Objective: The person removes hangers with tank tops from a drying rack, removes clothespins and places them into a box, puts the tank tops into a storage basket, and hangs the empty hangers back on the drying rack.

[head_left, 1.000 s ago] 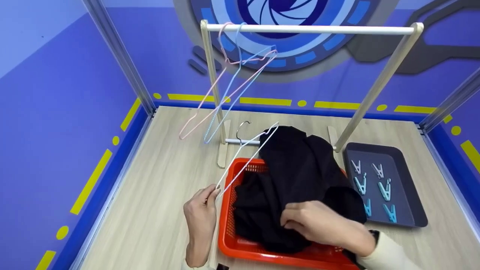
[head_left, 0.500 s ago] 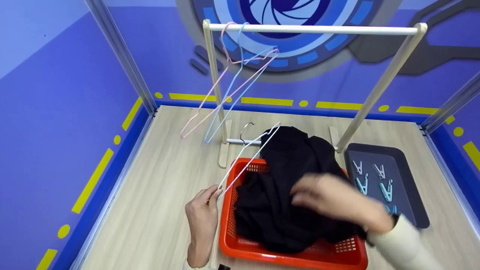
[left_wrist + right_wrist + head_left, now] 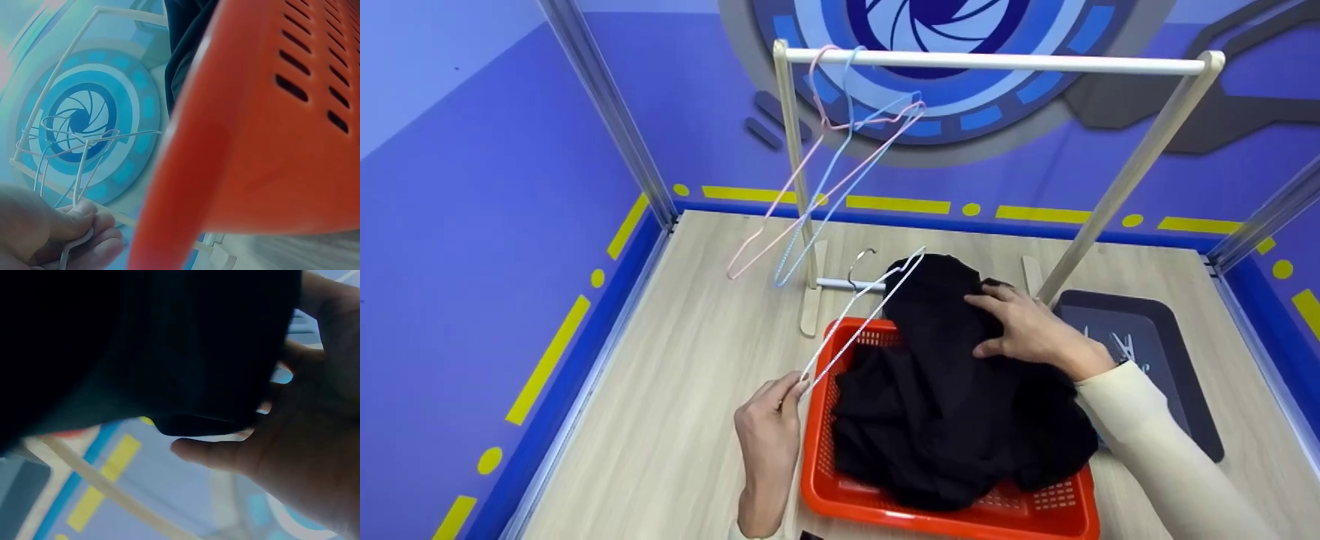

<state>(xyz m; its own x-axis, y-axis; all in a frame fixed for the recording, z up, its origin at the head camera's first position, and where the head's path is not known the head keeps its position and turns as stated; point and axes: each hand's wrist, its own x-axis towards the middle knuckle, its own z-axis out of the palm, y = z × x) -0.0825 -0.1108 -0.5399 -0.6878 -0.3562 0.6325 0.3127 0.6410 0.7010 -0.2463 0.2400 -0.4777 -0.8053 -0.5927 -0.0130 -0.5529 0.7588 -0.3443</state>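
Observation:
My left hand pinches one end of a white wire clothes hanger between thumb and fingers; its metal hook points up and away. In the left wrist view the left hand has the wire between thumb and fingertips, beside the basket's side. A heap of black cloth fills the red plastic basket and spills over its far rim. On the far part of that cloth lies my right hand, fingers spread. The right wrist view has the thumb extended along the fabric's edge, with some fingers hidden behind the cloth.
Behind the basket stands a wooden rack with a white rail. A pink hanger and a blue hanger hang at its left end. Right of the basket, a dark grey tray holds clothespins, partly hidden by the right arm.
My right hand has left the middle of the black cloth, moved away from me to its far part, and spread its fingers. My left hand keeps its grip on the white hanger.

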